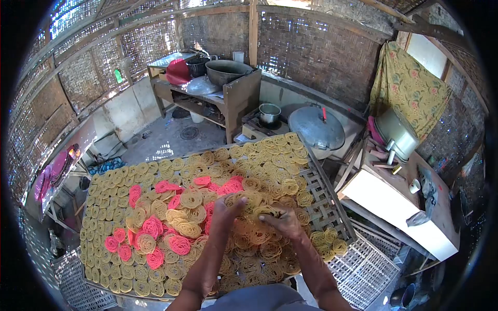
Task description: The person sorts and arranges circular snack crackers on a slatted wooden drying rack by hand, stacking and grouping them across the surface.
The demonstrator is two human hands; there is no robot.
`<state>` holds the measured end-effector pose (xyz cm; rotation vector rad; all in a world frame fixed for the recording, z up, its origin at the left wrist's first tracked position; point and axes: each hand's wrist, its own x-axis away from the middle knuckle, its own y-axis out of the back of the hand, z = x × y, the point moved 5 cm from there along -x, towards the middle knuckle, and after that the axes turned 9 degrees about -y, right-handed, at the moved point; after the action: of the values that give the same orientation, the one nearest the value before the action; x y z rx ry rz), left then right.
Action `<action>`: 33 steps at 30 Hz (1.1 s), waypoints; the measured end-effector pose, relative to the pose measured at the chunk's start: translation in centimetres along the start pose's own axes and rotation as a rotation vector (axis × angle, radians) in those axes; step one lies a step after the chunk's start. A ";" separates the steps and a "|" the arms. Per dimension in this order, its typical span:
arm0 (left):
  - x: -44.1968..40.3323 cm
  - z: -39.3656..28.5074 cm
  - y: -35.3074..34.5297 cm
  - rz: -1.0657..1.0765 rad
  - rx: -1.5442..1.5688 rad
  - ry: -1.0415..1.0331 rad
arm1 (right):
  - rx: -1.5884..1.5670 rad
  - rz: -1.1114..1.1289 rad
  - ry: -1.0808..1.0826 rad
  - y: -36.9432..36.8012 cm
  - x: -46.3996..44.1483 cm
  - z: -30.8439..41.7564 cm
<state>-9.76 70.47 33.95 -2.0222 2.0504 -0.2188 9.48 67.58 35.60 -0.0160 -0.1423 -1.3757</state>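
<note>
A large woven rack (328, 199) is covered with round, spiral yellow discs (111, 194). Bright pink discs (152, 226) lie in a loose heap with yellow ones left of my hands. My left hand (231, 207) is closed on yellow discs above the rack's middle. Just right of it, my right hand (282, 222) grips more yellow discs between thumb and fingers. The discs right under my hands are partly blurred. Both hands are close together but apart.
Behind the rack, a wooden table (241, 98) bears a large dark pot (228, 71). A big lidded pan (316, 128) and a small pot (270, 112) stand beyond the far edge. At right is a white-sided cabinet (394, 207); woven trays (363, 264) lie below.
</note>
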 end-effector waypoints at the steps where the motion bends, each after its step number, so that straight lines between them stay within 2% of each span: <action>1: 0.1 -0.2 0.0 -0.018 0.037 0.029 | -0.033 0.015 0.040 0.0 0.1 -0.1; 3: -0.1 -0.2 0.3 -0.050 0.108 0.033 | -0.094 0.044 0.124 0.4 -0.3 -0.4; 7: 0.1 -0.3 0.3 -0.076 0.117 -0.019 | -0.143 -0.020 0.062 0.9 -0.9 -1.0; 10: 0.2 -0.9 0.7 -0.050 -0.224 -0.114 | -0.219 -0.163 0.067 0.9 -1.3 -0.7; 12: 0.5 -1.2 0.2 -0.005 -0.226 -0.068 | -0.324 -0.257 0.119 1.1 -1.9 -1.1; 15: 1.3 -1.0 -1.7 0.079 -0.194 -0.041 | -0.255 -0.367 0.136 1.3 -2.4 -1.5; 17: 1.4 -0.5 -2.4 0.111 -0.122 -0.022 | -0.118 -0.423 0.279 0.9 -1.8 -0.9; 19: 1.1 0.0 -2.6 0.116 -0.013 0.016 | -0.237 -0.392 0.174 0.9 -1.7 -0.4; 21: 1.0 -0.4 -2.4 0.170 -0.035 0.083 | -0.613 -0.267 -0.192 0.4 -1.8 -0.9; 24: 1.2 -0.3 -2.1 0.161 -0.062 0.142 | -0.085 -0.356 0.092 2.3 -2.9 -1.7; 27: 0.9 0.0 -1.1 0.000 0.008 0.137 | -0.281 -0.296 0.013 2.2 -2.1 -1.7; 30: 0.6 -0.1 -1.1 -0.132 0.187 0.050 | 0.238 -0.419 0.098 3.0 -1.4 -1.7; 33: 0.2 0.7 -1.2 -0.176 0.277 -0.039 | 0.735 -0.578 0.535 1.1 -0.4 -0.2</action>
<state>-8.41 70.31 33.63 -2.0132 1.7109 -0.4651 10.50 68.12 35.48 1.0685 -0.2029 -1.7738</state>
